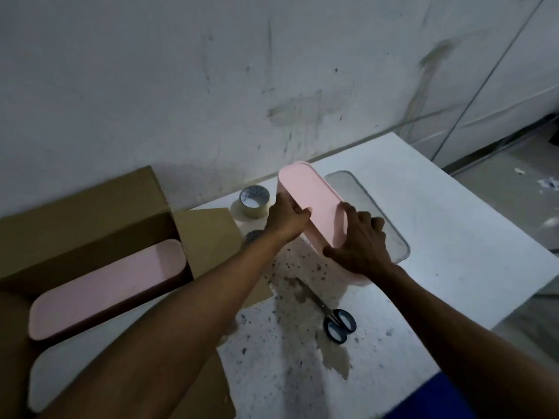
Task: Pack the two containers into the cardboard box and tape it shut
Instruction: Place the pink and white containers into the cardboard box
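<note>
While both hands, left (289, 217) & right (361, 244), clasp the pink tub (311, 204), one already sits in the box (90, 207). Risk: tub snags the flap (208, 234) or knocks the tape (254, 202).

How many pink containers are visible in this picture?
2. One pink container lies inside the cardboard box; the other pink container is held over the table by both hands.

Head-worn camera looks forward and down, close over the table (453, 237) (single view).
</note>
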